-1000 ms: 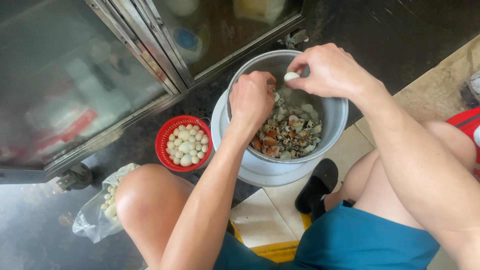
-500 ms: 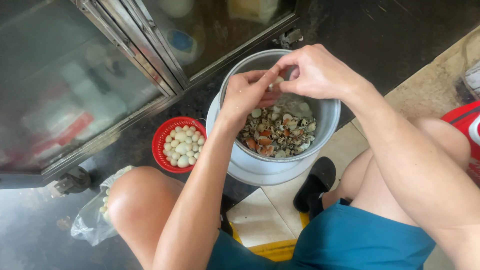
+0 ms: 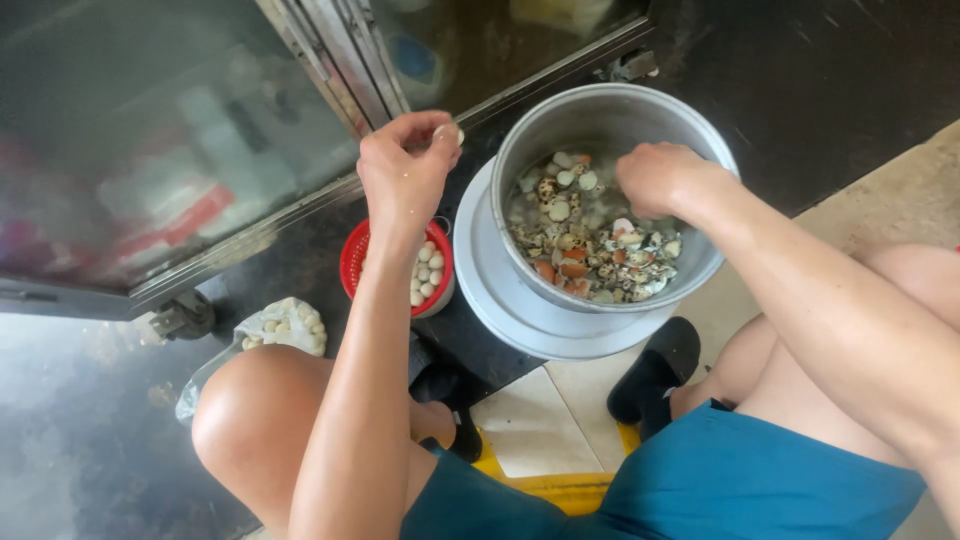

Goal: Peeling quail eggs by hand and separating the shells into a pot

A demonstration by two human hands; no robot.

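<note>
Floor: dark, wet-looking ground fills the upper part of the view; pale tiles lie lower down beneath the squatting person's knees.
Glass door (image 3: 150,150): a metal-framed pane on a small wheel fills the upper left, close behind the basket and the pot.
Plastic bag (image 3: 275,325): clear, holding a few pale eggs, on the floor just left of the left knee, which hides part of it.
Red basket (image 3: 352,262): small and round, full of peeled white eggs; the left forearm crosses over its middle and hides most of it.
Left hand (image 3: 405,170): raised above the basket, its grip a tight pinch of thumb and fingertips on 1 peeled egg (image 3: 450,133).
White tray (image 3: 480,275): a round rim under the pot, just beside the basket.
Metal pot (image 3: 540,125): holds water, speckled unpeeled eggs and a heap of brown shell bits.
Right hand (image 3: 660,178): inside the pot at its right wall, fingers curled loosely downward; whether its grip has hold of anything I cannot tell.
Black sandals (image 3: 655,372): 1 below the pot by the right leg, another partly hidden behind the left arm.
Change: 0.5 s ago both hands met over the pot; since then the left has swung out over the basket with the egg, and the right has dropped into the pot.
</note>
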